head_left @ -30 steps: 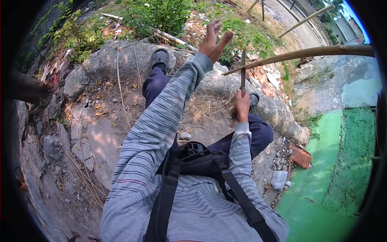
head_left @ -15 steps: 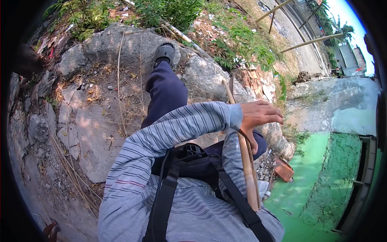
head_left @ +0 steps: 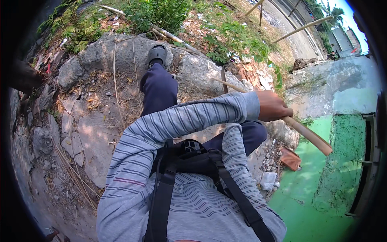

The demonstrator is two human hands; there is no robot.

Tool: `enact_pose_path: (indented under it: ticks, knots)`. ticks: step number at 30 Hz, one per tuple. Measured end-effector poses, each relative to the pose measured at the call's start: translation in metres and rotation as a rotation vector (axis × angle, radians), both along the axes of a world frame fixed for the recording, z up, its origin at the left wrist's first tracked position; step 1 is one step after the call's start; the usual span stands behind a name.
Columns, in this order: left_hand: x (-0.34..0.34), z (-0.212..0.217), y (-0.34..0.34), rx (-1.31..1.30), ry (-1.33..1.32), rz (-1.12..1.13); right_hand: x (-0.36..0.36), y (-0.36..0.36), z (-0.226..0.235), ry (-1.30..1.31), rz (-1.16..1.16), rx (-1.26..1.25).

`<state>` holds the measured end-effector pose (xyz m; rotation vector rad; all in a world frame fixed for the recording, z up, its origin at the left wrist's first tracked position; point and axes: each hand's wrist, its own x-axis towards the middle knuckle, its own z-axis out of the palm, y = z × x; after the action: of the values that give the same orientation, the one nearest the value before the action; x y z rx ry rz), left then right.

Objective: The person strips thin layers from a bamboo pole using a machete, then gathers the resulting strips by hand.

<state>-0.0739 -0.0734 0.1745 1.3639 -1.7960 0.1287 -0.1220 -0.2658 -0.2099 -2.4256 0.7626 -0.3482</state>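
Note:
My left forearm, in a striped grey sleeve, crosses to the right in front of my body. Its hand [head_left: 275, 106] is closed around a split bamboo strip [head_left: 309, 135], which slants from upper left to lower right. The strip's broad end points at the green wall; its thin end [head_left: 226, 83] shows beyond my sleeve. My right arm [head_left: 234, 147] comes up from the right shoulder, and its hand is hidden behind the left forearm. Just past that forearm a dark, flat blade [head_left: 223, 75] sticks up, its handle out of sight.
Large rocks [head_left: 125, 50] edge the ground ahead, with my left shoe [head_left: 156, 54] against them. A green wall [head_left: 300, 177] rises at right, near a reddish-brown tile [head_left: 290, 158]. Long thin strips [head_left: 74, 177] lie at left. Plants and bamboo poles [head_left: 304, 29] stand farther off.
My left hand has gone from spread fingers over the bamboo strip to a closed grip. The strip's broad end has swung away from my body, to the right and upward.

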Motion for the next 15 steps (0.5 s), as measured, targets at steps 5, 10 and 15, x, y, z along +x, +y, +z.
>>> enact_pose_path:
  ticks: [5,10,15]
  knots:
    - [0.116,0.018,-0.035,-0.157,0.151,0.292,0.008,0.069,0.048,0.172,-0.101,0.142]
    - [0.145,0.038,-0.050,-0.278,0.238,0.242,0.004,0.058,0.037,-0.015,-0.137,0.100]
    - [0.166,0.037,-0.037,-0.180,0.178,0.379,0.024,0.057,0.053,-0.001,-0.193,0.170]
